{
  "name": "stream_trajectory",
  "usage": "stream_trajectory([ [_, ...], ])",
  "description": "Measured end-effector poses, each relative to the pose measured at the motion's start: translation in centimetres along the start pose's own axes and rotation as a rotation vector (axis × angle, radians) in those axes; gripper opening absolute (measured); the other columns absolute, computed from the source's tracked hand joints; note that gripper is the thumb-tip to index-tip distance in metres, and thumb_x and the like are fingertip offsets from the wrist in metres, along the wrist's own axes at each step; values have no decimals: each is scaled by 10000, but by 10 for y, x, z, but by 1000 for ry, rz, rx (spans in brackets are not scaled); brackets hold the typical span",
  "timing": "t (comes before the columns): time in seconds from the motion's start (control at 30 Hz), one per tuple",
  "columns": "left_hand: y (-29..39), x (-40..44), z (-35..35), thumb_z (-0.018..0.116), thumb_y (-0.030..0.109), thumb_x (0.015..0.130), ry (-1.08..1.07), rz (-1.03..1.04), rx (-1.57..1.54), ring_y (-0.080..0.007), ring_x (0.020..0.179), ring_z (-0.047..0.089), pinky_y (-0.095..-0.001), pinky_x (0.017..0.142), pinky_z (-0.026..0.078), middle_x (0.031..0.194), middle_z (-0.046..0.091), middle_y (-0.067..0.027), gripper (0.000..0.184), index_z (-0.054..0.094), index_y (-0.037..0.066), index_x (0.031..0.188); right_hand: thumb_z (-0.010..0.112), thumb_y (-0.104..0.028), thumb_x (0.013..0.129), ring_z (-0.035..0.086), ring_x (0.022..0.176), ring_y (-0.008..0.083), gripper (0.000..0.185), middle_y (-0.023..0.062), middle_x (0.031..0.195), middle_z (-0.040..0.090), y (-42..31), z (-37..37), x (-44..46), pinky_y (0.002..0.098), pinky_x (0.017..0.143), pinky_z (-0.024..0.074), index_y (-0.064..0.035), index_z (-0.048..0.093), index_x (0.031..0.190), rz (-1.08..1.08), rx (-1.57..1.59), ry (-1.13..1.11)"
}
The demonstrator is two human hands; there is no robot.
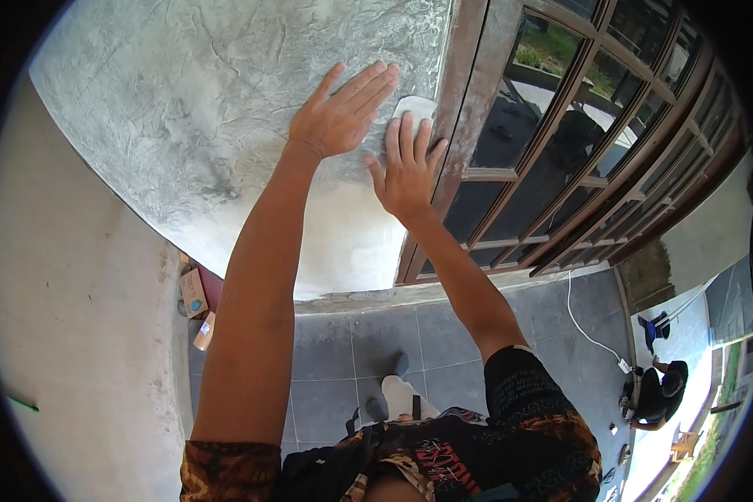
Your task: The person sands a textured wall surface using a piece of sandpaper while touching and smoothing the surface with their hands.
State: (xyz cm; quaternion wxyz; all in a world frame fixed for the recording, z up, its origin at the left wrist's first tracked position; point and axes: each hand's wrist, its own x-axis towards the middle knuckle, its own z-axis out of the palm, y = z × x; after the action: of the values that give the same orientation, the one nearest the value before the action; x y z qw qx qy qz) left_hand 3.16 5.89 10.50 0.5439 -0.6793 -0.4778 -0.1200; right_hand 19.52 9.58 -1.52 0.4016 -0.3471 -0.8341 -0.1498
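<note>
A grey, mottled plaster wall (226,109) fills the upper left and middle. My left hand (343,110) lies flat on it, fingers stretched out and holding nothing. Just right of it and lower, my right hand (408,171) presses a thin white pad (416,107) against the wall, close to the brown door frame (462,100). The fingers rest over the pad's lower part with the thumb apart; its rounded upper edge shows above them. Whether it is a sanding sheet or a flat scraper I cannot tell.
A brown wooden door with glass panes (552,125) stands right of the wall. Below are grey floor tiles (322,347) and a white cable (586,330). A cardboard box (193,293) sits at the lower left. Another person (663,393) crouches far right.
</note>
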Motion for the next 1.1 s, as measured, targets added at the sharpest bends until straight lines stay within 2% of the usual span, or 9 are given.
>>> stream_trajectory([
  [0.1,0,1,-1,549,339,942,-2,0,-9,-91,1466,322,-478,1236,150,1597,364,83,573,455,226,1495,476,-513,993,238,1467,439,687,161,1589,315,-4,0,2,744,1109,112,-42,414,1490,36,5,76],
  [0.17,-1,2,-3,547,367,939,-20,-1,30,-75,1476,287,-469,1245,131,1605,334,108,592,427,255,1508,485,-487,993,225,1454,499,706,236,1575,305,-5,33,-52,744,1111,86,3,383,1491,-11,85,-93],
  [0.2,0,1,-3,545,396,936,-49,-5,66,-59,1486,252,-461,1254,111,1613,304,133,613,399,285,1521,483,-492,993,209,1464,489,712,231,1578,304,-8,31,-59,741,1113,82,4,380,1494,-6,98,-170],
  [0.3,1,0,1,547,387,936,-42,-16,73,-58,1485,254,-469,1251,119,1614,303,136,612,399,286,1521,512,-508,976,231,1469,435,691,164,1585,322,-9,11,-20,745,1109,121,-51,421,1486,-3,26,-9],
  [0.43,-1,1,0,546,368,939,-47,-16,90,-56,1484,255,-472,1250,115,1614,303,137,605,400,290,1521,532,-500,969,228,1473,428,688,156,1583,329,-18,12,-13,746,1106,130,-60,423,1487,46,20,38],
  [0.53,0,0,0,551,314,929,-8,-8,-10,-79,1470,310,-499,1237,131,1605,342,105,600,428,247,1512,533,-459,978,252,1461,431,652,158,1575,343,-25,44,-69,747,1088,166,-60,430,1484,-7,127,-120],
  [0.73,0,-3,5,536,316,935,0,-20,31,-77,1472,305,-505,1242,102,1608,335,108,596,420,259,1516,543,-476,969,251,1472,408,664,136,1590,327,-11,-7,6,742,1107,140,-74,431,1486,60,11,72],
  [0.87,2,-1,1,533,319,937,-14,-18,31,-75,1472,303,-506,1242,97,1609,331,114,593,419,262,1517,515,-457,989,239,1475,405,642,136,1603,299,-16,19,-63,742,1096,156,-77,410,1496,5,93,-135],
  [1.1,1,-1,1,504,332,961,-44,-37,48,-48,1476,275,-479,1253,92,1614,304,144,587,376,312,1534,530,-484,973,204,1487,429,689,170,1606,279,-2,-9,-4,749,1102,111,-70,394,1506,44,114,46],
])
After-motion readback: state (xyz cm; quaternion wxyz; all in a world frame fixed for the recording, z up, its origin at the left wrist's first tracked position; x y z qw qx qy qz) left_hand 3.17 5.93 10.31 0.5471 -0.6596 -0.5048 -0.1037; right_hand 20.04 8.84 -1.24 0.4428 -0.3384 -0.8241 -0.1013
